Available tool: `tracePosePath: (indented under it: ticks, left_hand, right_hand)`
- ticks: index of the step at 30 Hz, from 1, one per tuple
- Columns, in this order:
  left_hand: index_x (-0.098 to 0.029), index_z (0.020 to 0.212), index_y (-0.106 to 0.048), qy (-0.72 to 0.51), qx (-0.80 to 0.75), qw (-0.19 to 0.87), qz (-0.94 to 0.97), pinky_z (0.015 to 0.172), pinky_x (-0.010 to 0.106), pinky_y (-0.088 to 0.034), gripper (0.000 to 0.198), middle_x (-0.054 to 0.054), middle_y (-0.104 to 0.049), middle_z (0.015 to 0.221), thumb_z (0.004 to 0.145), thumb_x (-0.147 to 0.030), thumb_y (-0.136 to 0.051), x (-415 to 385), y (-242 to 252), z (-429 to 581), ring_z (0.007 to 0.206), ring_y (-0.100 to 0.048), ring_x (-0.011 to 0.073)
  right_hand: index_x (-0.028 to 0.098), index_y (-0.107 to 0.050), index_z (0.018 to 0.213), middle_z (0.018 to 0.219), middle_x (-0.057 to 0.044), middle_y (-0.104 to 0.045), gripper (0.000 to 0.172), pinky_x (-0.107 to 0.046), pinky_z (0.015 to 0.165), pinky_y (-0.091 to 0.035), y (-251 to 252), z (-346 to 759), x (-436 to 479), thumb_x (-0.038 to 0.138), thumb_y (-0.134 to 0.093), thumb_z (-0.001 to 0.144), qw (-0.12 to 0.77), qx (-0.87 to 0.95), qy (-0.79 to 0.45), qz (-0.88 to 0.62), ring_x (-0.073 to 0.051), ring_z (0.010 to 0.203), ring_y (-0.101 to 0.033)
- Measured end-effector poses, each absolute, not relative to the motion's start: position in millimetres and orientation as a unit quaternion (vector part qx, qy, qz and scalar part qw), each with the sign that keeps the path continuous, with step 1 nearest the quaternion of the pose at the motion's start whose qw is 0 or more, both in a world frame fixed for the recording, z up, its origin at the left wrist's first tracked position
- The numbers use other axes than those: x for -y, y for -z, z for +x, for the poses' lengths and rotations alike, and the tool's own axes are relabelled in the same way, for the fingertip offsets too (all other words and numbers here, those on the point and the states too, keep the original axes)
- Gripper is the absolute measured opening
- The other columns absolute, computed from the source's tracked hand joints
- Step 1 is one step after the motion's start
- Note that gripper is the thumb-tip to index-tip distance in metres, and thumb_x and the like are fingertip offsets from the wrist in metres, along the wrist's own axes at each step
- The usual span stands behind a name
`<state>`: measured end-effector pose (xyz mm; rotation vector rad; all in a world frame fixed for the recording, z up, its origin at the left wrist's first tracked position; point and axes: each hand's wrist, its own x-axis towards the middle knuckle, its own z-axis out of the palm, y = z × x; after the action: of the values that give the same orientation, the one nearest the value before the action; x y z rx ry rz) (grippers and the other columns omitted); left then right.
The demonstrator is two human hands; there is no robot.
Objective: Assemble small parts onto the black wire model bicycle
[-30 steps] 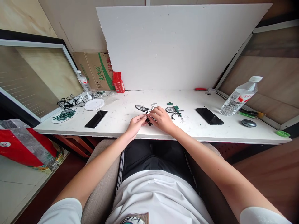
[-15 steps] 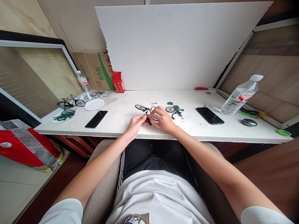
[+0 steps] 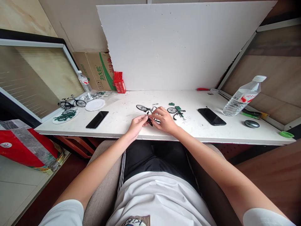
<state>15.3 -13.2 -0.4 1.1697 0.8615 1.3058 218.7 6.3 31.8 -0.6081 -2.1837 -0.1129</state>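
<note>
A partly built black model bicycle (image 3: 150, 110) is between my hands over the front of the white table, its spoked wheel pointing up and left. My left hand (image 3: 137, 124) pinches the frame from the left with thumb and forefinger. From the other side my right hand (image 3: 164, 120) has its fingers closed on the same frame, and they cover part of it. To the right lie a loose spoked wheel (image 3: 171, 110), a black curved part (image 3: 175, 116) and green pieces (image 3: 178, 108).
Two phones, one on the left (image 3: 97, 120) and one on the right (image 3: 212, 116), flank my hands. Farther left are a finished model bicycle (image 3: 71, 102), a white plate (image 3: 95, 105) and green sprue parts (image 3: 65, 115). A water bottle (image 3: 243, 96) stands right, near a grey oval object (image 3: 251, 124).
Almost nothing differs. Both hands keep their hold on the model bicycle, and the whole view shifts very slightly.
</note>
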Motion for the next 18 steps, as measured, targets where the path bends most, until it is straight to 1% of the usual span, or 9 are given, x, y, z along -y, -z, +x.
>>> tracePosePath:
  ticks: [7, 13, 16, 18]
  left_hand:
    - [-0.015, 0.107, -0.081, -0.559, -0.36, 0.572, 0.482, 0.096, 0.038, -0.054, 0.045, 0.011, -0.078, 0.116, 0.081, -0.051, -0.091, 14, -2, 16, 0.1, -0.069, 0.0218]
    - [-0.016, 0.106, -0.082, -0.564, -0.357, 0.583, 0.463, 0.095, 0.037, -0.053, 0.043, 0.011, -0.079, 0.115, 0.08, -0.048, -0.093, 15, -4, 15, 0.101, -0.069, 0.0224]
    - [-0.015, 0.106, -0.082, -0.578, -0.35, 0.582, 0.453, 0.098, 0.037, -0.053, 0.042, 0.012, -0.079, 0.114, 0.082, -0.049, -0.091, 15, -3, 16, 0.103, -0.07, 0.0234]
    - [-0.015, 0.106, -0.081, -0.601, -0.348, 0.569, 0.44, 0.1, 0.038, -0.053, 0.043, 0.013, -0.079, 0.114, 0.082, -0.05, -0.091, 14, -1, 18, 0.106, -0.07, 0.0242]
  right_hand:
    - [0.026, -0.079, 0.112, 0.104, -0.009, -0.072, 0.023, -0.048, 0.093, -0.054, -33, 216, -5, 0.021, -0.058, 0.103, 0.455, 0.856, -0.034, -0.242, -0.029, 0.105, -0.061]
    - [0.025, -0.077, 0.109, 0.105, -0.01, -0.074, 0.021, -0.047, 0.095, -0.052, -39, 223, -9, 0.027, -0.057, 0.106, 0.459, 0.844, -0.043, -0.273, -0.029, 0.105, -0.062]
    - [0.022, -0.076, 0.107, 0.101, -0.01, -0.077, 0.02, -0.044, 0.09, -0.051, -47, 236, -15, 0.029, -0.058, 0.106, 0.435, 0.84, -0.041, -0.321, -0.028, 0.099, -0.064]
    - [0.021, -0.078, 0.104, 0.097, -0.009, -0.078, 0.019, -0.04, 0.084, -0.051, -51, 246, -19, 0.032, -0.062, 0.105, 0.373, 0.856, -0.062, -0.354, -0.027, 0.093, -0.067]
